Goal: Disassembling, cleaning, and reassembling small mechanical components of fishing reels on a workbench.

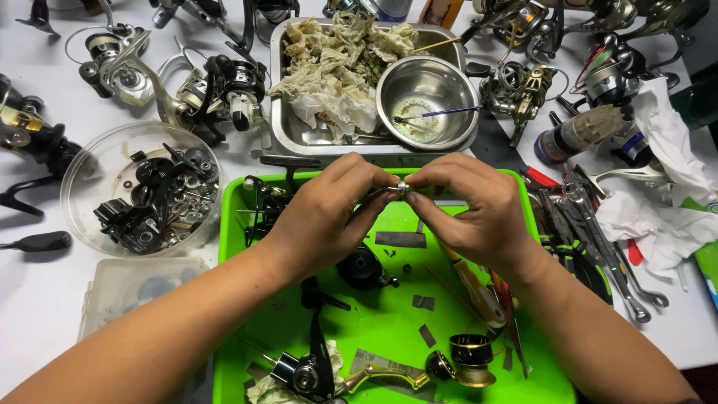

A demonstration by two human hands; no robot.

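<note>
Two hands meet over the green tray (550,378). My left hand (325,217) and right hand (479,209) both pinch one small shiny metal part (402,187) between their fingertips. It sits right between them, equally near each, lying sideways. My fingers hide most of it, so I cannot tell its shape.
</note>
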